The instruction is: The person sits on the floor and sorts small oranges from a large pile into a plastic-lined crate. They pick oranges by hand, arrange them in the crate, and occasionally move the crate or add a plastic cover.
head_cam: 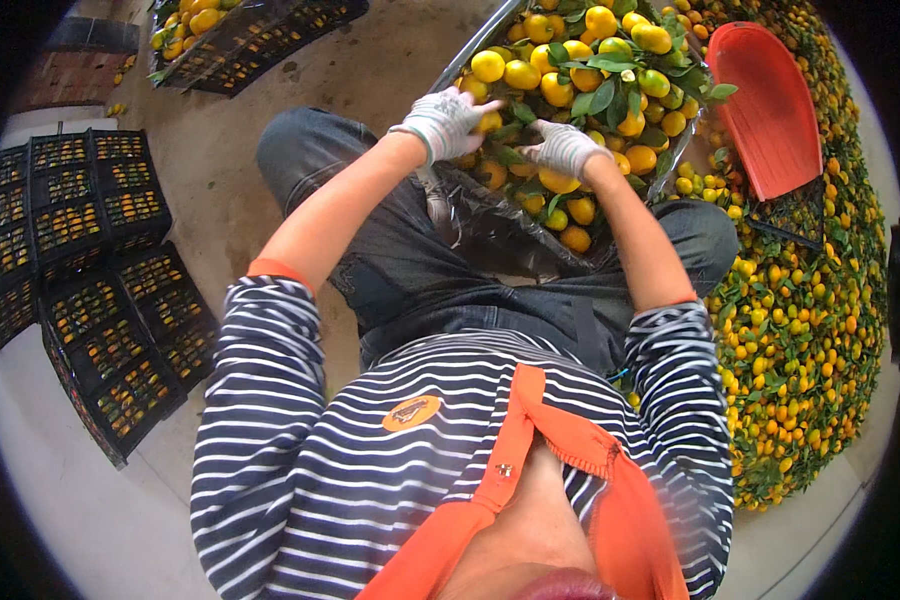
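A crate lined with clear plastic film (495,217), heaped with orange and yellow-green mandarins (521,75) and leafy sprigs (607,94), stands between my knees. My left hand (450,124), in a white knitted glove, is at the crate's left side with its fingers around a mandarin (489,121). In a matching glove, my right hand (566,150) reaches into the fruit near the crate's middle, fingertips by some leaves. Whether its fingers grip a fruit or a stem cannot be told. Several mandarins lie just below both hands.
A large pile of mandarins with leaves (795,360) spreads over the floor at the right. On it rests a red plastic scoop (772,112), beside a black crate (791,225). Black slatted crates of fruit (94,195) stand stacked at the left, and another filled crate (232,52) at the upper left.
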`<state>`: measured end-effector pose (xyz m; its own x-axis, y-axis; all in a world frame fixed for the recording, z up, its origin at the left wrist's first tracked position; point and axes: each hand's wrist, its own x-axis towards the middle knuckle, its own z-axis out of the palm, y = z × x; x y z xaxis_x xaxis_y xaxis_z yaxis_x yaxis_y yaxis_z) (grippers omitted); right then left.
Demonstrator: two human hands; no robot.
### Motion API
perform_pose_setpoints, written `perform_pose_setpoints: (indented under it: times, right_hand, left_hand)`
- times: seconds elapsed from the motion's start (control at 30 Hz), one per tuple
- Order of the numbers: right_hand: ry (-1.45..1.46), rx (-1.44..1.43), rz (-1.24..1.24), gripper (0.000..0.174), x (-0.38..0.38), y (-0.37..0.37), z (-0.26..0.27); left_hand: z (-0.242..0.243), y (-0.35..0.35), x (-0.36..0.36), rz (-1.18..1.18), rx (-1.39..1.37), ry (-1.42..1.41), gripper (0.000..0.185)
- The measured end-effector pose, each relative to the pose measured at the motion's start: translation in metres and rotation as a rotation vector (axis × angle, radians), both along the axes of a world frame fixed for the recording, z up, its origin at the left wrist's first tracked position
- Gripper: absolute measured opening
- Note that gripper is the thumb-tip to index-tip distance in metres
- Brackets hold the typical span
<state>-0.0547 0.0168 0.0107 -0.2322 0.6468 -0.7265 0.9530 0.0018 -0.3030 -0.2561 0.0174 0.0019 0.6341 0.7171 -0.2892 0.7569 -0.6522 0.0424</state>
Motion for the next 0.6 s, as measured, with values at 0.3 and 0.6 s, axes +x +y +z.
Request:
perform_pose_setpoints:
  times: [0.3, 0.6]
  right_hand:
    - [0.064, -0.067, 0.150, 0.066, -0.016, -0.009, 0.003]
    - [0.028, 0.149, -0.017, 0.044, -0.010, -0.040, 0.001]
  left_hand:
    - [-0.020, 0.003, 0.006, 0.105, -0.164, -0.040, 0.050]
    - [-0.035, 0.021, 0.011, -0.092, -0.024, 0.104, 0.054]
